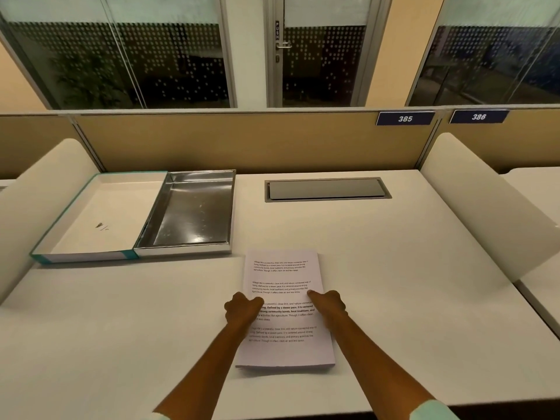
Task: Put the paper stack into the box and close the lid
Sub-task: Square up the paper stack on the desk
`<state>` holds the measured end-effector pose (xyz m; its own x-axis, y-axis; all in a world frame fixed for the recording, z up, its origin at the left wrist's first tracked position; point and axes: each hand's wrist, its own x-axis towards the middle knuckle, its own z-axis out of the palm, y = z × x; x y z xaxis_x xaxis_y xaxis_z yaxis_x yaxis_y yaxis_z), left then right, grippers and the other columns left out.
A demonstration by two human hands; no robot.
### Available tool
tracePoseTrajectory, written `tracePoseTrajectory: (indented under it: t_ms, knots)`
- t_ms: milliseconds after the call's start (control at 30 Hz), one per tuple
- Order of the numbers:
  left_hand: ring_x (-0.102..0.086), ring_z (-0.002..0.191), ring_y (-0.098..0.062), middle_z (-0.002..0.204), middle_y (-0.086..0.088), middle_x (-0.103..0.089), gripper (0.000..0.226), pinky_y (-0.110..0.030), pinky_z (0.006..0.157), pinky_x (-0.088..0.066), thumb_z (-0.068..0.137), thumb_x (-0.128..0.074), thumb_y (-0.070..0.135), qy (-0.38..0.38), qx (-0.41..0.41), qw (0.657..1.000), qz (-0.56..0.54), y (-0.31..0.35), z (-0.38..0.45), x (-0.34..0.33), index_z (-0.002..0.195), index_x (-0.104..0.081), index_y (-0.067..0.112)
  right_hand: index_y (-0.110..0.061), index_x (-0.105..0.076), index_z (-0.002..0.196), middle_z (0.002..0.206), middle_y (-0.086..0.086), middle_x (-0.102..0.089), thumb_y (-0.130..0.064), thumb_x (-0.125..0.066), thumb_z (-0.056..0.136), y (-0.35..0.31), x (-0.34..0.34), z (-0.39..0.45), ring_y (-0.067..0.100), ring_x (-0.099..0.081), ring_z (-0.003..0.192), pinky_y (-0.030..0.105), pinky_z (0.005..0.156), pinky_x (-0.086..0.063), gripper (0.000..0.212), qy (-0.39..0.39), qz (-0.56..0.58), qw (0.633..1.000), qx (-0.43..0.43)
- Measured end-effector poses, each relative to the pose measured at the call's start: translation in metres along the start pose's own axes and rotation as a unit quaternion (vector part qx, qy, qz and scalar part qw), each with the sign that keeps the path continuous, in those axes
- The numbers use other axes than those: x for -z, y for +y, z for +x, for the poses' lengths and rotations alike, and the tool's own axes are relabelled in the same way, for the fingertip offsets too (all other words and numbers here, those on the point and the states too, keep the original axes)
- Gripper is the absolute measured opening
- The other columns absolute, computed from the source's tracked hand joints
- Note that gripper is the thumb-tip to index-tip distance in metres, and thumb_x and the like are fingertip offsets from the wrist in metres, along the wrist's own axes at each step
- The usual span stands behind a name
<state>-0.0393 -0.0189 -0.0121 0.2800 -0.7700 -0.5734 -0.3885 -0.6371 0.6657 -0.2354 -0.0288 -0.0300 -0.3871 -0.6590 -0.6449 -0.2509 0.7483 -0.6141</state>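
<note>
A stack of printed white paper (283, 350) lies flat on the desk in front of me. My left hand (242, 307) grips its left edge, thumb on top. My right hand (328, 303) grips the right edge the same way. The box lies open at the back left: a shiny silver tray (194, 207) with nothing in it, and to its left the white lid (106, 210) with teal edges, lying inside-up and touching the tray. Both are well left of and behind the paper.
The white desk (394, 268) has curved white side dividers (485, 207) left and right and a tan partition at the back. A grey cable flap (325, 189) is set into the desk behind the paper.
</note>
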Motion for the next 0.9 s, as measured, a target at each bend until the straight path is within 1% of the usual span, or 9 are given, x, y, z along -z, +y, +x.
tracePoseTrajectory:
  t_ms: [100, 200, 300, 367, 500, 633, 700, 800, 900]
  knots:
    - [-0.055, 0.114, -0.037, 0.129, -0.020, -0.051, 0.054, -0.047, 0.098, -0.050, 0.083, -0.061, 0.033, 0.024, 0.002, 0.998, 0.051, 0.006, -0.004, -0.005, 0.125, -0.048, 0.003, -0.006, -0.057, 0.103, 0.114, 0.016, -0.063, -0.036, -0.064, 0.083, -0.003, 0.002, 0.002, 0.032, -0.060, 0.104, 0.041, 0.092, -0.054, 0.037, -0.001, 0.010, 1.000, -0.003]
    - [-0.056, 0.113, -0.037, 0.129, -0.021, -0.049, 0.056, -0.047, 0.097, -0.051, 0.083, -0.061, 0.034, 0.026, 0.012, 0.999, 0.038, 0.009, -0.003, -0.007, 0.126, -0.046, 0.002, -0.002, -0.057, 0.114, 0.120, 0.017, -0.058, -0.038, -0.063, 0.084, -0.003, 0.000, 0.002, 0.030, -0.058, 0.103, 0.037, 0.085, -0.053, 0.047, 0.007, 0.008, 1.000, 0.002]
    - [-0.060, 0.107, -0.036, 0.127, -0.020, -0.053, 0.059, -0.046, 0.091, -0.054, 0.082, -0.063, 0.036, 0.011, 0.015, 1.000, -0.013, 0.009, -0.001, -0.003, 0.127, -0.043, 0.003, -0.001, -0.058, 0.108, 0.100, 0.011, -0.064, -0.037, -0.061, 0.086, -0.003, -0.002, 0.000, 0.023, -0.060, 0.084, 0.034, 0.076, -0.054, 0.042, 0.002, 0.028, 0.999, 0.017]
    - [-0.060, 0.101, -0.030, 0.125, -0.018, -0.056, 0.060, -0.040, 0.081, -0.053, 0.083, -0.064, 0.036, 0.004, 0.015, 0.999, -0.046, 0.008, 0.001, 0.001, 0.127, -0.043, 0.003, 0.000, -0.059, 0.109, 0.085, 0.005, -0.062, -0.036, -0.061, 0.087, -0.004, -0.002, -0.001, 0.020, -0.058, 0.074, 0.031, 0.070, -0.052, 0.042, 0.002, 0.044, 0.999, 0.019]
    - [-0.064, 0.091, -0.028, 0.111, -0.016, -0.067, 0.051, -0.036, 0.071, -0.050, 0.082, -0.066, 0.037, 0.000, 0.017, 0.996, -0.093, 0.003, 0.010, 0.009, 0.117, -0.055, 0.001, -0.001, -0.056, 0.116, 0.101, 0.011, -0.066, -0.037, -0.065, 0.085, -0.006, 0.000, -0.002, 0.024, -0.064, 0.085, 0.032, 0.073, -0.055, 0.049, -0.009, 0.073, 0.997, 0.015]
    - [-0.069, 0.092, -0.038, 0.102, -0.021, -0.071, 0.045, -0.050, 0.087, -0.056, 0.081, -0.070, 0.030, -0.024, 0.043, 0.987, -0.151, -0.002, 0.022, 0.016, 0.112, -0.060, -0.001, -0.003, -0.047, 0.124, 0.118, 0.016, -0.063, -0.036, -0.069, 0.083, -0.004, -0.001, -0.003, 0.030, -0.064, 0.102, 0.038, 0.083, -0.056, 0.057, -0.010, 0.083, 0.996, 0.014]
    - [-0.069, 0.092, -0.039, 0.104, -0.023, -0.071, 0.045, -0.052, 0.088, -0.056, 0.080, -0.072, 0.025, -0.033, 0.048, 0.985, -0.162, 0.001, 0.022, 0.015, 0.113, -0.059, -0.003, -0.004, -0.050, 0.121, 0.114, 0.014, -0.065, -0.034, -0.067, 0.085, -0.002, 0.000, -0.004, 0.028, -0.065, 0.096, 0.036, 0.076, -0.057, 0.050, -0.006, 0.062, 0.998, 0.024]
    - [-0.068, 0.092, -0.036, 0.109, -0.022, -0.068, 0.044, -0.043, 0.079, -0.058, 0.080, -0.072, 0.019, -0.021, 0.029, 0.991, -0.126, 0.008, 0.017, 0.012, 0.114, -0.057, -0.002, -0.005, -0.058, 0.109, 0.104, 0.011, -0.070, -0.029, -0.064, 0.087, -0.002, 0.004, -0.004, 0.021, -0.066, 0.079, 0.023, 0.052, -0.048, 0.033, -0.004, 0.041, 0.998, 0.051]
    - [-0.066, 0.089, -0.033, 0.110, -0.019, -0.065, 0.041, -0.034, 0.066, -0.054, 0.080, -0.071, 0.014, -0.018, 0.013, 0.994, -0.106, 0.012, 0.013, 0.009, 0.112, -0.052, -0.001, -0.010, -0.060, 0.088, 0.091, 0.007, -0.070, -0.024, -0.064, 0.087, -0.001, 0.009, -0.002, 0.011, -0.060, 0.062, 0.018, 0.045, -0.041, 0.014, -0.002, 0.017, 0.997, 0.069]
